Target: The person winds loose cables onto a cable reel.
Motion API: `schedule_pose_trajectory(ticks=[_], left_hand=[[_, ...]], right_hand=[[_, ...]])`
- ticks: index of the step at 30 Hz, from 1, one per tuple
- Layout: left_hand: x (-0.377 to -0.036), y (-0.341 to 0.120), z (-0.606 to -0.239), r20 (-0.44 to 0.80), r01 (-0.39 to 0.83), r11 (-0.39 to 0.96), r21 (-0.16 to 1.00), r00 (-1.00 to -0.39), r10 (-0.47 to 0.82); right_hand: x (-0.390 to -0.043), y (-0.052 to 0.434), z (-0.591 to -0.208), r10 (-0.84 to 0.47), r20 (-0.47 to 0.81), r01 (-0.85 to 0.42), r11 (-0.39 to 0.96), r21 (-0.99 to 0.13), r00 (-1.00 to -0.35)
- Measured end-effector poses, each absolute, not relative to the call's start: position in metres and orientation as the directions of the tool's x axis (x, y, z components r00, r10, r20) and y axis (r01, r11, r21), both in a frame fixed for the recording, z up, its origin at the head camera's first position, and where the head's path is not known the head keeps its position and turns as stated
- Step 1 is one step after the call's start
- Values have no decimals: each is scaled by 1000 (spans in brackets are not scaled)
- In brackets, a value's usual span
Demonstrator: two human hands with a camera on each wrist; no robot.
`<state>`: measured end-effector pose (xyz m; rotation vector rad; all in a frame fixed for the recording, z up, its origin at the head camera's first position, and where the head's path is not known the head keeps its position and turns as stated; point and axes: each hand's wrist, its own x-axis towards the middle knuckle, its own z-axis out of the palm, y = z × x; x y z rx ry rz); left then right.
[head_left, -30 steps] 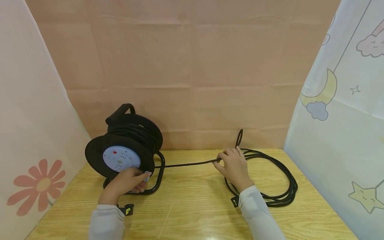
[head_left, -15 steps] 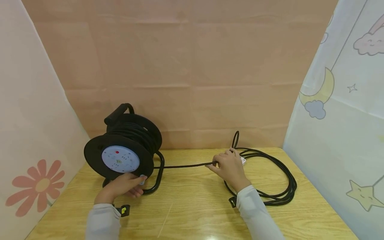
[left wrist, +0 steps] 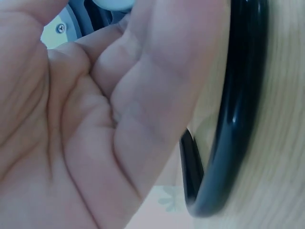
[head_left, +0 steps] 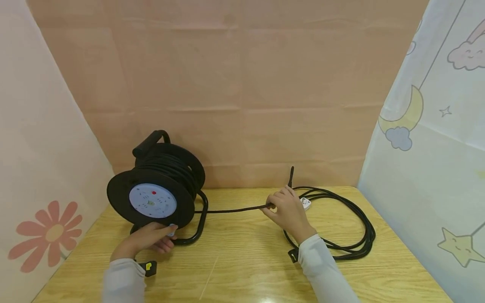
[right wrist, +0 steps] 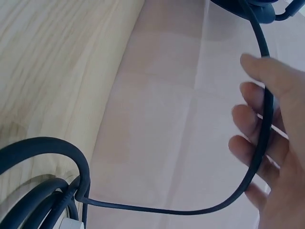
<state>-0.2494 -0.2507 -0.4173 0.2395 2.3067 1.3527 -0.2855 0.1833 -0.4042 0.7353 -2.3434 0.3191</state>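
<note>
Reel (head_left: 156,185) just beyond left hand (head_left: 145,240) pinching its knob (head_left: 172,229); right hand (head_left: 289,213) grips reel's cable (head_left: 227,211).

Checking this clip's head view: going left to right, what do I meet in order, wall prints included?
Reddish flower print → black cable reel → stretched length of cable → right hand → right-hand curve of the coiled cable → yellow crescent moon print → yellow star print.

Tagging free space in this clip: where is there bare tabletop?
The widest bare table lies between the left hand and right hand, in front of the cable; a smaller strip runs behind the cable, before the backdrop. It is crowded at the reel and the coil.
</note>
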Motion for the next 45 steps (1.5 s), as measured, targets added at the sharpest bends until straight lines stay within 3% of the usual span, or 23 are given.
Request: schedule_pose_trajectory(ticks=[14,22,31,39,45], left_hand=[[-247,-281,-434,-259,-95,468,878,-919,299],[-247,-292,-438,-241,-97,496,863,-942,234],[-244,-298,-439,-219,-128,546,828,-970,104],[-241,-302,-438,-209,-161,579,800,-978,17],[-242,-305,-438,-212,-167,563,809,-977,15]], right_hand=[[-283,172,-411,-589,466,-682,730,-41,-660],[-280,165,-414,-615,391,-709,687,-159,-684],[-280,159,-415,-593,478,-674,739,3,-648],[-278,158,-415,-624,436,-691,723,5,-649],[-277,161,-401,-602,587,-708,703,68,-541]])
